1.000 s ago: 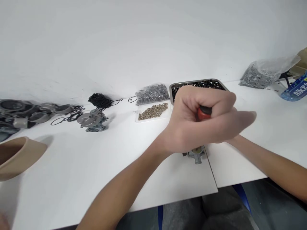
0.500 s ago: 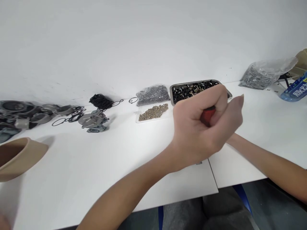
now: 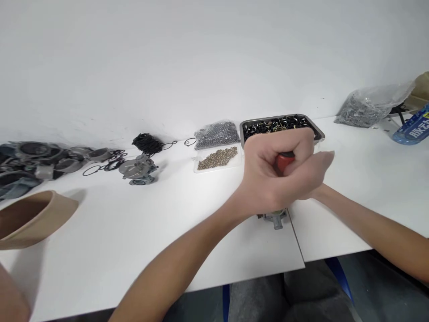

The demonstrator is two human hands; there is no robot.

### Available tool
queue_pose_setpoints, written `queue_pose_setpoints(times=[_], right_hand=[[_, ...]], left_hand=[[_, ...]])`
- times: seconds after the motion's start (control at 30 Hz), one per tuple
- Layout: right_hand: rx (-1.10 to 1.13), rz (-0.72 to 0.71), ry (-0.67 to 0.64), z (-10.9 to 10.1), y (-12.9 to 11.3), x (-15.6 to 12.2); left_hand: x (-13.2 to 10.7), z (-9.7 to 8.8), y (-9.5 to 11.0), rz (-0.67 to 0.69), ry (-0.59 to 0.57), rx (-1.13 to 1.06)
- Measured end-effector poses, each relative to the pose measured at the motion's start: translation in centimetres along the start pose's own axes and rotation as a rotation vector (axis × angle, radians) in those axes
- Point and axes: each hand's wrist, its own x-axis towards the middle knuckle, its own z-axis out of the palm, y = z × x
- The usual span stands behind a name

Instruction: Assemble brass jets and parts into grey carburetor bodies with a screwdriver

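My left hand (image 3: 278, 174) is closed in a fist around the red-and-black handle (image 3: 284, 161) of what looks like a screwdriver. Its shaft is hidden by the hand. Directly below the fist, a metal carburetor (image 3: 277, 219) shows in part, with a pipe stub pointing toward the table's front edge. My right hand (image 3: 311, 194) is behind the left one, beside the carburetor. Its fingers are covered, so whether it grips the carburetor cannot be seen.
Another carburetor (image 3: 138, 170) stands on the table (image 3: 161, 223) at left. Behind are black rubber rings (image 3: 147, 143), a bag of small parts (image 3: 217, 135), brass pieces (image 3: 217, 158) and a metal tray (image 3: 317, 129). A tan bin (image 3: 63, 210) and a blue bottle pack (image 3: 410, 129) flank them.
My left fist has lowered and turned slightly, showing more of the red handle and uncovering part of the carburetor beneath. The view has shifted a little to the left.
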Motion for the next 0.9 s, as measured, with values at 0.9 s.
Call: queue_pose_setpoints(times=[0.9], right_hand=[[-0.599, 0.554, 0.118, 3.8, -7.8, -2.9]], left_hand=[[-5.1, -12.1, -7.0, -0.458, 0.711, 0.084]])
